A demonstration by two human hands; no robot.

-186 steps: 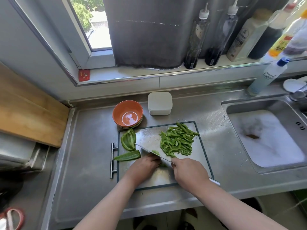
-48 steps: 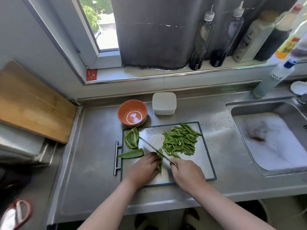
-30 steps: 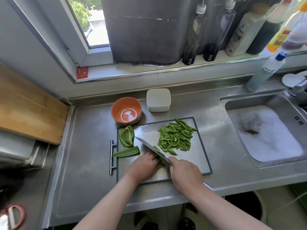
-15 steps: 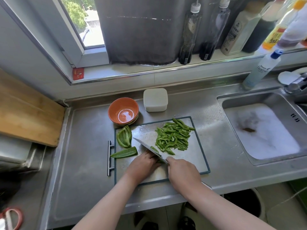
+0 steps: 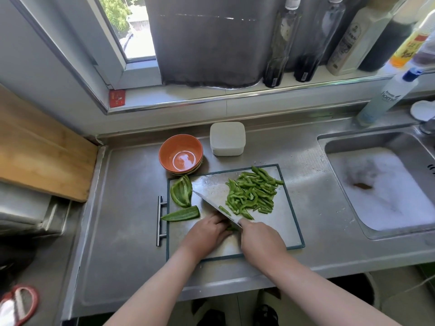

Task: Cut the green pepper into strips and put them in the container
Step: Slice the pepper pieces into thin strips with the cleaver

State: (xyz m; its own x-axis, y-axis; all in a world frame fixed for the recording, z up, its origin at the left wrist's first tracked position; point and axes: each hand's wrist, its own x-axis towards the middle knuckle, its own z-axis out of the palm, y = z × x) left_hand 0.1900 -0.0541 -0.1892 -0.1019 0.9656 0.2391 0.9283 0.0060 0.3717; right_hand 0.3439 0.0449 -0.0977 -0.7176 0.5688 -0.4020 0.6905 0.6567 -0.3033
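Note:
On the steel cutting board [image 5: 289,222] lies a pile of green pepper strips [image 5: 253,192]. Two uncut pepper pieces rest at its left edge, one curved [image 5: 180,191] and one flat [image 5: 181,214]. My left hand [image 5: 207,232] presses down a pepper piece [image 5: 231,228] that it mostly hides. My right hand [image 5: 260,241] grips the handle of a cleaver [image 5: 213,204], whose blade slants up to the left beside my left fingers. One strip [image 5: 224,210] lies on the blade. The white container [image 5: 227,138] stands behind the board.
An orange bowl [image 5: 180,154] sits left of the container. A sink [image 5: 386,187] with foam lies at the right. Bottles [image 5: 281,43] line the sill, and a spray bottle [image 5: 386,97] stands near the tap. A wooden board [image 5: 40,149] lies at the left.
The cleaver has kept chopping beside my left fingers. The hidden pepper piece has got shorter and the strip pile a little larger. My view has shifted slightly.

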